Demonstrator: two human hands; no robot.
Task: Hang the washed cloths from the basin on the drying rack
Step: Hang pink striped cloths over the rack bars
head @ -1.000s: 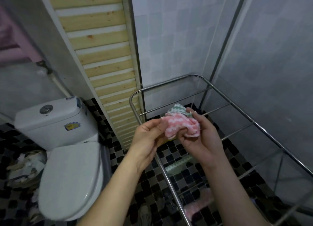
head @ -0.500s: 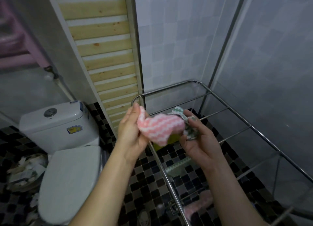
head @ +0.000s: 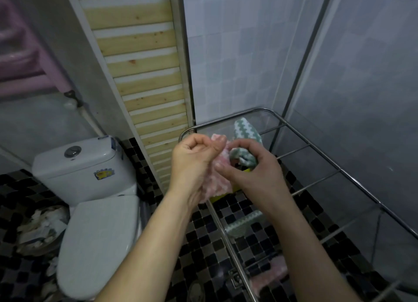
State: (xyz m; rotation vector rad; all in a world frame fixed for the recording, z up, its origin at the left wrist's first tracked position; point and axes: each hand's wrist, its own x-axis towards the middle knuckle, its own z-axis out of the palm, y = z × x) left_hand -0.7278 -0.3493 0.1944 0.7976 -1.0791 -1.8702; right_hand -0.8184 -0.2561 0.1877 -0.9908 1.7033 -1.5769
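Pinching pink cloth (head: 216,184) in curled left hand (head: 194,163) over drying rack (head: 324,157) corner, cloth hanging long-side down, right hand (head: 253,175) fingers curled round bunched green cloth (head: 244,129), toilet (head: 90,188) left of rack

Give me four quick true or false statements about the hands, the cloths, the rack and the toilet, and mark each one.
1. The left hand holds a pink cloth. True.
2. The right hand is empty. False: it pinches a bunched green cloth.
3. The toilet lid is up. False: it is down.
4. The rack is made of metal rails. True.
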